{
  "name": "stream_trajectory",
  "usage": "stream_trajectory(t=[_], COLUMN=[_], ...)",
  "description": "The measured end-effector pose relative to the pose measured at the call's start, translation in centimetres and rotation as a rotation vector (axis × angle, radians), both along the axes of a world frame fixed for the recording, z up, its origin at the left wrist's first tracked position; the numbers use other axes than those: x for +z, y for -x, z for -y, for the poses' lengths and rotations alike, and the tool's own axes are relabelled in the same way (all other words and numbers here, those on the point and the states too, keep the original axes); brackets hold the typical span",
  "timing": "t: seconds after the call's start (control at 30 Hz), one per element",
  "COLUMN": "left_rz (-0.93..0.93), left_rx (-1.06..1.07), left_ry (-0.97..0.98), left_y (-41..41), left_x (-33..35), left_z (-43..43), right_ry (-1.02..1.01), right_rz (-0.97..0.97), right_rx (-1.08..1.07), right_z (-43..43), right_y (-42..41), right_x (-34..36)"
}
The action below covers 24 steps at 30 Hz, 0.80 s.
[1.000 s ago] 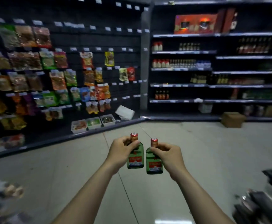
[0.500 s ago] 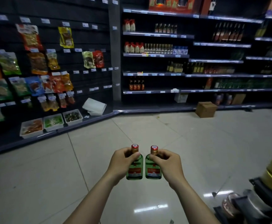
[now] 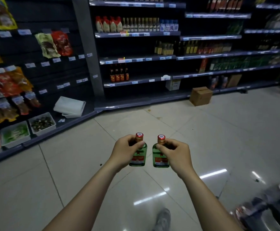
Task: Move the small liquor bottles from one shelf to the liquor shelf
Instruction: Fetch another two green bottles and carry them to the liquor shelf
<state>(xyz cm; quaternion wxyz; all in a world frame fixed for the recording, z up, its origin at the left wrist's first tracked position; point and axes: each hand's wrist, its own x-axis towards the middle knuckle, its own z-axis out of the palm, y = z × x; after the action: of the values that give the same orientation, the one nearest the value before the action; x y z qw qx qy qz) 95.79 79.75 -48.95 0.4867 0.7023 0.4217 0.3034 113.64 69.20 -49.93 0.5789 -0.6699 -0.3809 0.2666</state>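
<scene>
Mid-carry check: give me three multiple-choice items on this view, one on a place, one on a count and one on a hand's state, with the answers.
1. Where is the cardboard box?
A) on the floor at the foot of the shelves
B) on the top shelf
C) in a hand

2. How many small green bottles are being carried?
A) one
B) two
C) four

3. What is the left hand doing?
A) hanging empty
B) gripping a bottle
C) pressing on a shelf

Answers:
1 A, the box stands on the tiles beside the shelf base.
2 B, one is in the left hand and one in the right hand.
3 B, its fingers curl round the bottle's neck and shoulder.
</scene>
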Motion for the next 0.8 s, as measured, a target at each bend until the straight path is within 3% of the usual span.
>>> stream_trajectory(t=[0.2, 0.8], left_rz=[-0.072, 0.001], left_rx=[-0.018, 0.002], left_ry=[-0.057, -0.057], left_y=[-12.8, -46.9], left_x=[0.8, 1.9], left_z=[-11.2, -40.9], right_ry=[-0.043, -0.01], right_rz=[0.028, 0.01], right_rx=[0.003, -0.013], right_z=[-11.8, -40.9], right_y=[-13.1, -48.7], right_x=[-0.4, 0.1])
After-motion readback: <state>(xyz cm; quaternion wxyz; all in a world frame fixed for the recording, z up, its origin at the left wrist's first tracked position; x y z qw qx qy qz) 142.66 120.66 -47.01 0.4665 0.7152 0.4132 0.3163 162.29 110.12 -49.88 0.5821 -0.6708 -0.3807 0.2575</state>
